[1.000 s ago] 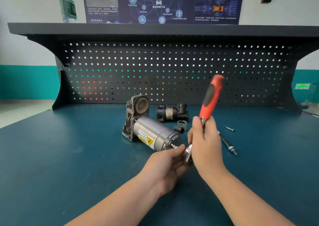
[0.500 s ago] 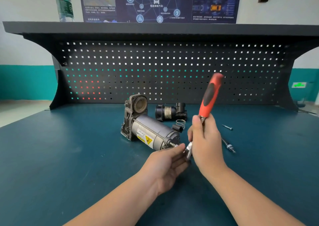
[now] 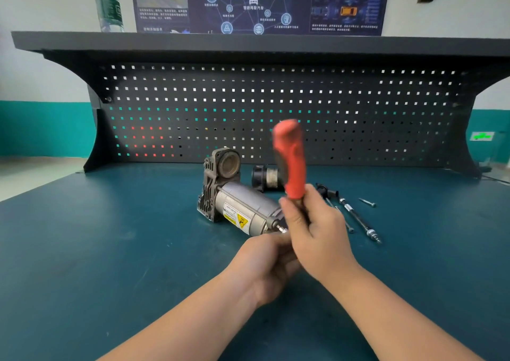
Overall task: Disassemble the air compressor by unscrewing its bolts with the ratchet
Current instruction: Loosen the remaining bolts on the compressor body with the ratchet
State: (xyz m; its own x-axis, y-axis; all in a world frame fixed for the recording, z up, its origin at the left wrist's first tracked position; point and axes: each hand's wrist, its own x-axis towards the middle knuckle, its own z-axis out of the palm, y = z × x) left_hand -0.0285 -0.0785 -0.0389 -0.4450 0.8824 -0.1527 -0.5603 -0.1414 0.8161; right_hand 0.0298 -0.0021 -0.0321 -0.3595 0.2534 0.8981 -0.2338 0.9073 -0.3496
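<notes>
A: Where is the air compressor (image 3: pixel 242 209)?

B: Just left of the frame's centre, lying on its side on the dark teal bench top (image 3: pixel 110 250). Its grey finned head points toward the pegboard (image 3: pixel 276 106), and the silver motor can with the yellow warning label points toward the hands.

A: And the ratchet (image 3: pixel 291 162)?

B: It stands nearly upright at the centre, its red handle blurred and crossing in front of the pegboard. The right hand (image 3: pixel 317 233) has its fingers wrapped round the ratchet's lower shaft, just under the red grip.

A: What about the left hand (image 3: pixel 265 261)?

B: It sits right below and against the right one, fingers curled up toward the tool's lower end. That end is hidden between the two hands, so I cannot tell whether the left hand grasps it or anything else.

A: Anything else on the bench?

B: A black cylindrical part (image 3: pixel 266 177) lies behind the compressor. To the right of the hands lie long bolts (image 3: pixel 358 220) and a short screw (image 3: pixel 367 202). A plastic bottle (image 3: pixel 108 4) stands on the shelf at upper left, beside a dark poster (image 3: pixel 259 1)
</notes>
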